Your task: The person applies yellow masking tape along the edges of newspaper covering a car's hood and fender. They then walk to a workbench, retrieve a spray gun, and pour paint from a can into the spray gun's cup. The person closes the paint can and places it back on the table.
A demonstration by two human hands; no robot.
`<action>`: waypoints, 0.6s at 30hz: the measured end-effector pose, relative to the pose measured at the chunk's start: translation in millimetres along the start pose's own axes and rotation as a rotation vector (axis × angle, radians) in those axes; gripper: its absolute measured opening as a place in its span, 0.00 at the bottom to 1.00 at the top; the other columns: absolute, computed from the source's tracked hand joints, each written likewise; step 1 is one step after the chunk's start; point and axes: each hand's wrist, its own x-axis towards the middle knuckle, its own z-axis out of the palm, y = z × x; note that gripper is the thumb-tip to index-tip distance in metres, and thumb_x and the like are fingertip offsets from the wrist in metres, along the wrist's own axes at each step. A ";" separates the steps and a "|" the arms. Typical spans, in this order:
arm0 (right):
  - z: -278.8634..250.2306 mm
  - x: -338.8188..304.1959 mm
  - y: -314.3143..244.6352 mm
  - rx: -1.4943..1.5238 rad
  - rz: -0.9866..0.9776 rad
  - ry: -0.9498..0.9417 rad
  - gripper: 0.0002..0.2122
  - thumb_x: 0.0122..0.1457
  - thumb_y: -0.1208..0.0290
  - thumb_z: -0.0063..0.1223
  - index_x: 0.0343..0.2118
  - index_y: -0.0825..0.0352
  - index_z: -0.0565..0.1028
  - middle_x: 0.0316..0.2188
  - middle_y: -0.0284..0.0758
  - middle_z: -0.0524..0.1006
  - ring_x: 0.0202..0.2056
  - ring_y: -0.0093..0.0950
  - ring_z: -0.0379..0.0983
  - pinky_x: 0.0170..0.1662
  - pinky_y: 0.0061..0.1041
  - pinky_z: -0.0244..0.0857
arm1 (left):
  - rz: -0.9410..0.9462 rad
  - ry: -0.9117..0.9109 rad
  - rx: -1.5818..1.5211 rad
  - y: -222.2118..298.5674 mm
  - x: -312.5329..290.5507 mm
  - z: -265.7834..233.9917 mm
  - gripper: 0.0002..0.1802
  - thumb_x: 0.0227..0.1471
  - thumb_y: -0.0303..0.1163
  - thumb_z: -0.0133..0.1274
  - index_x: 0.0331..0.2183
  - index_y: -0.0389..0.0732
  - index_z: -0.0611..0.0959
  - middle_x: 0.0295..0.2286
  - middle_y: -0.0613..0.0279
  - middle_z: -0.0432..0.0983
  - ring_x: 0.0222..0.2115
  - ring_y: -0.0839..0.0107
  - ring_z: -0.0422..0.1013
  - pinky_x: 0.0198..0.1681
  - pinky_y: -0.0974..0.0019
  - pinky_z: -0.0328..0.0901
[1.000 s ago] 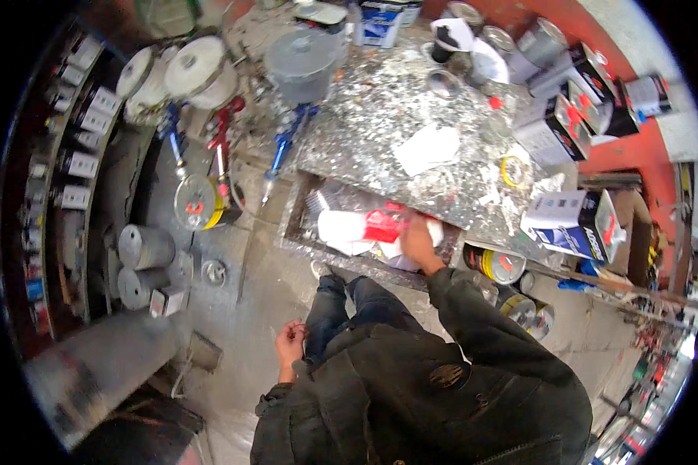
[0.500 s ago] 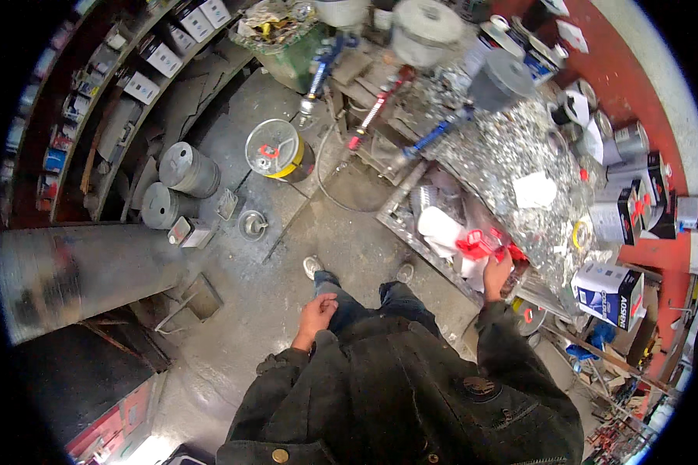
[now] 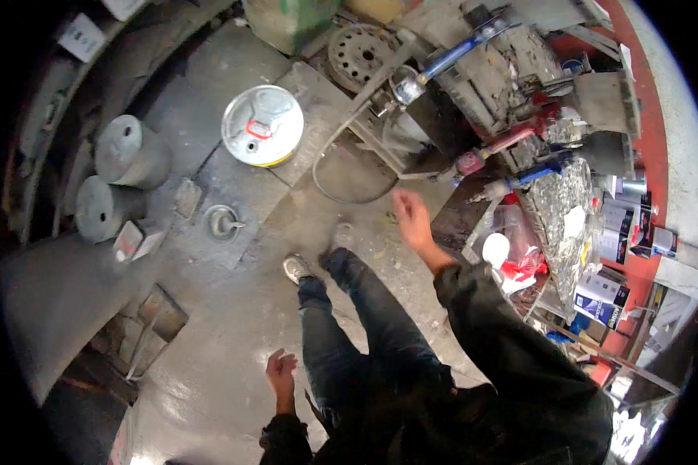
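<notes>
Red plastic (image 3: pixel 526 268) and a white, round-ended thing (image 3: pixel 495 249) lie in the drawer (image 3: pixel 474 242) of the paint-spattered desk (image 3: pixel 554 203). Judging by how things lie, the drawer has been pulled out and not pushed back, and nothing from it shows in either hand. The right hand (image 3: pixel 412 218) is unclosed, fingers outstretched over the floor between the drawer and a lidded drum (image 3: pixel 283 139), near a red tool (image 3: pixel 469 163). The left hand (image 3: pixel 281 373) hangs beside the leg, fingers loosely bent and apart, visibly touching nothing.
</notes>
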 end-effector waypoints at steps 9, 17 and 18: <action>9.4 242.2 136.7 -0.250 0.158 0.734 0.13 0.60 0.65 0.49 0.39 0.71 0.76 0.35 0.42 0.79 0.38 0.35 0.75 0.43 0.32 0.66 | -0.365 0.155 0.106 -60.5 -26.2 -30.8 0.20 0.55 0.27 0.52 0.49 0.31 0.70 0.31 0.46 0.79 0.27 0.67 0.76 0.29 0.68 0.70; -8.5 313.6 161.3 -0.251 0.314 0.739 0.15 0.59 0.63 0.50 0.39 0.72 0.74 0.33 0.45 0.78 0.37 0.39 0.74 0.42 0.36 0.65 | -0.500 0.144 0.361 -74.2 -0.4 0.0 0.18 0.55 0.30 0.52 0.47 0.34 0.75 0.32 0.51 0.79 0.30 0.66 0.75 0.31 0.66 0.70; -8.4 317.0 161.0 -0.245 0.324 0.730 0.15 0.59 0.63 0.50 0.40 0.72 0.74 0.33 0.45 0.78 0.37 0.40 0.74 0.41 0.37 0.64 | -0.498 0.151 0.440 -66.7 4.7 8.1 0.18 0.55 0.30 0.52 0.47 0.35 0.75 0.32 0.52 0.79 0.31 0.65 0.76 0.32 0.65 0.70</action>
